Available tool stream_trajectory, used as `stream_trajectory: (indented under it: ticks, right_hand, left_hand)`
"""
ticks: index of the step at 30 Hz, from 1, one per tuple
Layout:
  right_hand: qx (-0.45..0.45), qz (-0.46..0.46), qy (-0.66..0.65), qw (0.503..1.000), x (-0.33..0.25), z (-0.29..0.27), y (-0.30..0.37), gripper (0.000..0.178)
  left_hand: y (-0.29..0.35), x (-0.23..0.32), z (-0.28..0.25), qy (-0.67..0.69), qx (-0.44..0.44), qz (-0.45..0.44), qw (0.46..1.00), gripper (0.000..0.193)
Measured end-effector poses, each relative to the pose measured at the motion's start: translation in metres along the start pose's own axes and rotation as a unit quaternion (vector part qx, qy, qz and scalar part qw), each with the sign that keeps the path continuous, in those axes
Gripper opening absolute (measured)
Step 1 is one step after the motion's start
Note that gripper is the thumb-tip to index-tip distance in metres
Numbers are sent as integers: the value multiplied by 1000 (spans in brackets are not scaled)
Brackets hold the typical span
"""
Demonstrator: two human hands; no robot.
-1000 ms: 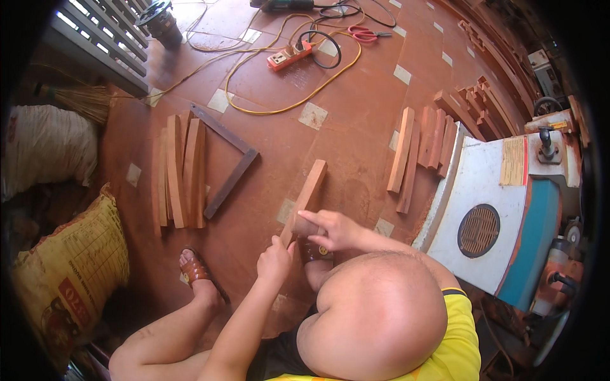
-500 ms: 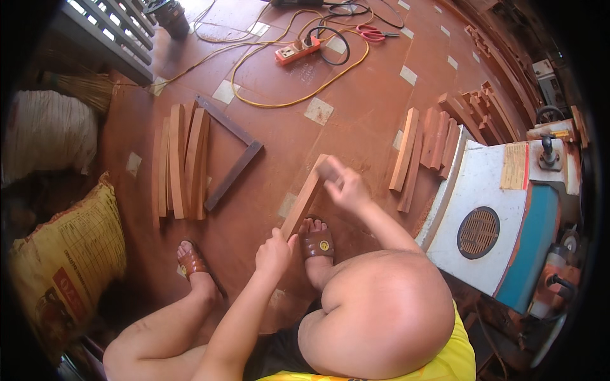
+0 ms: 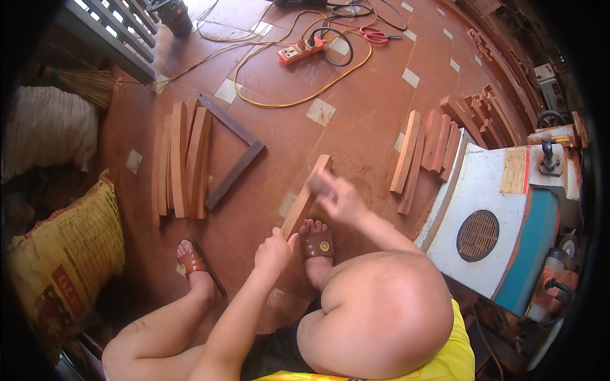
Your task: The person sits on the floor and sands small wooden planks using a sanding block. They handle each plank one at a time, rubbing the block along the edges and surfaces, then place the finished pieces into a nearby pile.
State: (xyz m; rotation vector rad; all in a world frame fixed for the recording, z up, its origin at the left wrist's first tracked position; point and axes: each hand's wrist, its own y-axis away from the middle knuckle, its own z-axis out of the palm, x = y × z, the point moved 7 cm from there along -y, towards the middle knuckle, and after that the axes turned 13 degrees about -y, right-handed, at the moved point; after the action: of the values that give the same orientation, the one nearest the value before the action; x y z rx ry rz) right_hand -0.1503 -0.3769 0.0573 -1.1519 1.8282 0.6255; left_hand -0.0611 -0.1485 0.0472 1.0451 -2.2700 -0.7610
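A short reddish wooden slat [image 3: 307,194] stands tilted on the tiled floor in front of me. My left hand [image 3: 274,249] grips its near lower end. My right hand [image 3: 338,195] rests against the slat's upper right side near the far end, fingers blurred by motion. My feet in brown sandals [image 3: 190,259] sit just below the slat.
A stack of similar slats [image 3: 181,162] and a dark L-shaped frame [image 3: 236,153] lie to the left. More slats [image 3: 424,152] lean by a white and blue machine [image 3: 502,225]. Yellow cord [image 3: 298,98], power strip [image 3: 298,51], scissors [image 3: 376,33], sacks [image 3: 63,254] and a broom [image 3: 86,86] surround.
My right hand slid from the slat's near end up to its far end. The slat stayed held by my left hand, and the view shifted slightly.
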Motion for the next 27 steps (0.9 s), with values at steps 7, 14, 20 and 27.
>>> stream_trajectory:
  ticks: [7,14,20,27]
  right_hand:
    - [22,39,-9,999,18,-11,-8,70]
    - [-166,-74,-125,975,-63,48,30,72]
    - [99,-43,-19,994,19,-23,-10,71]
    - [-151,-47,-91,983,-40,30,23,72]
  left_hand:
    - [4,2,1,5,-22,-6,1000,57]
    - [5,-13,9,-4,-4,-37,999,57]
    - [5,12,11,1,-17,-4,1000,56]
    - [8,-9,18,1,14,-35,999,55]
